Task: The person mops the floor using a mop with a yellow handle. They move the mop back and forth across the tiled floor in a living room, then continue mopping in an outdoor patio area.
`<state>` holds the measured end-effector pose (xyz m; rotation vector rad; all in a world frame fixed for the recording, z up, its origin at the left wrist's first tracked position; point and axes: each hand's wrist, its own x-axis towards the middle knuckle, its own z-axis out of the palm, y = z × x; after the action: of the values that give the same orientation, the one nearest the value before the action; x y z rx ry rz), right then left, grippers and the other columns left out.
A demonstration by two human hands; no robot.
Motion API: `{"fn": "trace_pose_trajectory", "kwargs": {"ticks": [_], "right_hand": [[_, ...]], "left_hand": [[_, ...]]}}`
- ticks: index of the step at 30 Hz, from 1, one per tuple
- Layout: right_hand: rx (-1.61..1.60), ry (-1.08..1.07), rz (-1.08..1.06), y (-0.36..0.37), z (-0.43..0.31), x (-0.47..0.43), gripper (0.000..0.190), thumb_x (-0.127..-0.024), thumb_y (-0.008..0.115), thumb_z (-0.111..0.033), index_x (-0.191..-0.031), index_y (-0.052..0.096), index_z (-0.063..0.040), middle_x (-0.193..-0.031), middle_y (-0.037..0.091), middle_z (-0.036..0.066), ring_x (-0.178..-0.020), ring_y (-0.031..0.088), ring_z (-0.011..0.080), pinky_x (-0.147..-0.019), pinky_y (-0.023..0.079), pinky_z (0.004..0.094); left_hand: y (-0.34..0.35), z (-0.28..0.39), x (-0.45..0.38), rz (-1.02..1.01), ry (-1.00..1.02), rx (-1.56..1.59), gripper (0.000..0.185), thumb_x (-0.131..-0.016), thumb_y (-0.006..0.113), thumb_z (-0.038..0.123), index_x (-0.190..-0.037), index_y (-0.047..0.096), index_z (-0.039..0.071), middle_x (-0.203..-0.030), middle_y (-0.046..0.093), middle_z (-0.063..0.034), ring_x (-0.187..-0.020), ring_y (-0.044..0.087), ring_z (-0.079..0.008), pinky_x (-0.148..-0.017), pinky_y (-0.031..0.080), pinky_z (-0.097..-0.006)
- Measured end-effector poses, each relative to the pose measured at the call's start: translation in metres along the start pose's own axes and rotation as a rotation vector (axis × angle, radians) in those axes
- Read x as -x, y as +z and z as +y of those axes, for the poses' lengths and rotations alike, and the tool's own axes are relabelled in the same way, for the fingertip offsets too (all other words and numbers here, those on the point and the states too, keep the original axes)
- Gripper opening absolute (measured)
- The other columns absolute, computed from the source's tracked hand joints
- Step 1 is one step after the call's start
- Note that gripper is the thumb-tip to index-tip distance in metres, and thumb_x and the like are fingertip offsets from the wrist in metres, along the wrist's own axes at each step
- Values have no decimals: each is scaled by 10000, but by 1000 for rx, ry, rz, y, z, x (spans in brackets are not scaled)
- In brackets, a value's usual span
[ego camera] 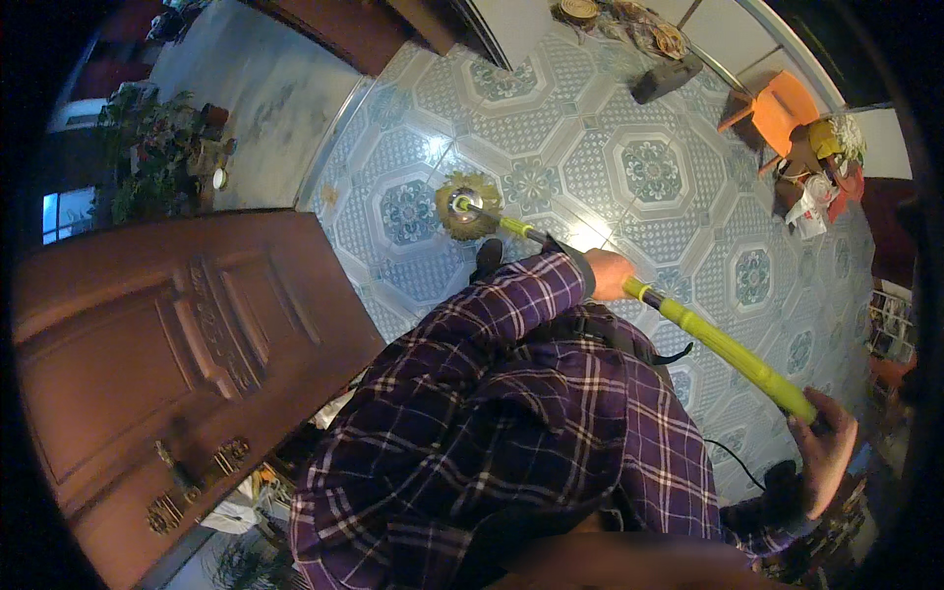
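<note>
A spin mop stands tilted across the picture, its round olive-green fringed head [469, 206] on the patterned tile floor. My left hand [610, 273] is closed around the middle of the mop's pole, between two lime-green sections. At the pole's upper end, my right hand [824, 442] grips the tip of the thick lime-green handle [730, 348]. Plaid sleeves cover both arms. The tip of a dark shoe [490, 254] shows just beside the mop head.
An open brown panelled door [199, 324] with an ornate handle stands at left, near a threshold [332, 140] and potted plants [147, 158]. At the upper right are an orange chair [783, 110] with bags beside it, and a dark object [666, 79] on the floor.
</note>
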<state>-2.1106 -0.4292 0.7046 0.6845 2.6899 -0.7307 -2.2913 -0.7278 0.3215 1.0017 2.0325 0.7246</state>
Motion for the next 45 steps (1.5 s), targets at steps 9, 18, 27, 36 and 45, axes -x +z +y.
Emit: {"fn": "trace_pose_trajectory", "kwargs": {"ticks": [9,18,27,36,45], "right_hand": [[-242,-110,-81,213,-159,-97,432,-792,851,-54,-1192,712,31,-1007,763,173,-853,739,222,-756,578,337],[-204,13,-166,225,-222,-103,465,-836,791,0,-1281,662,47,-1042,748,157,-896,714,175,-799,571,317],[-131,-185,-8,247,-271,-127,460,-803,827,-54,-1240,698,4,-994,746,213,-830,747,284,-749,585,360],[-189,-287,-178,353,-274,-206,542,-845,797,-114,-1349,620,-23,-981,721,249,-860,727,392,-765,565,419],[-256,22,-34,228,-151,-53,527,-813,793,-21,-1319,647,5,-1016,740,217,-848,743,278,-768,572,365]], "left_hand": [[-110,-240,85,78,-368,-274,208,-849,659,229,-1006,760,136,-994,753,-144,-993,715,-370,-949,523,-536],[-159,-288,54,389,-213,-302,183,-788,737,226,-921,709,104,-1022,704,-127,-1091,640,-365,-953,421,-590],[-218,-331,37,550,-104,-210,113,-781,685,104,-889,652,98,-976,663,-131,-1056,619,-391,-894,492,-501],[-212,-392,55,497,-351,-156,467,-844,750,147,-1299,655,188,-1511,498,-107,-1480,344,-390,-1204,336,-510],[-101,-239,7,304,-62,-185,234,-843,796,290,-971,678,134,-1120,645,-107,-1194,550,-356,-1126,289,-653]]}}
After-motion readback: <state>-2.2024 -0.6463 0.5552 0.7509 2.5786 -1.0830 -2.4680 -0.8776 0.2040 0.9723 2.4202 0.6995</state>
